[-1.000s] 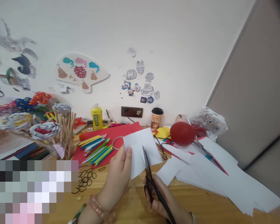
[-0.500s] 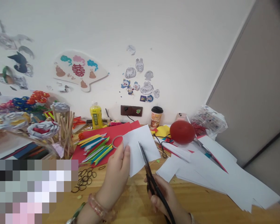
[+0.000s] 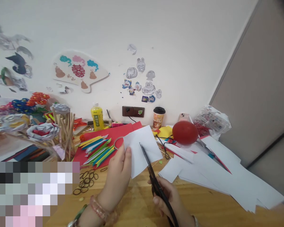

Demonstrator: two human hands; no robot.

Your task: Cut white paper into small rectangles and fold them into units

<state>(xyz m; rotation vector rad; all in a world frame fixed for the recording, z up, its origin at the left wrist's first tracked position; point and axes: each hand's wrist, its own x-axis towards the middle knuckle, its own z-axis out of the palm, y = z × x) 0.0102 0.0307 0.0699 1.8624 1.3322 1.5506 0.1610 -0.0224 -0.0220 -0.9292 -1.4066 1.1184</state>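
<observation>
White paper, one small sheet, is held up off the table just below the middle of the frame. The left hand pinches its left edge, thumb flat on the front and the other fingers hidden behind it. The right hand, at the lower middle, is curled closed around the handles of black scissors. Their blades slant up and to the left across the sheet's face, almost together, with the tip near the sheet's middle.

Behind the paper lies a red sheet with a fan of coloured strips on it. Dark rubber bands are scattered on the wood to the left of the left hand. To the right, loose white sheets overlap toward the frame's right edge, and a red ball sits above them. A cup and a yellow bottle stand against the wall.
</observation>
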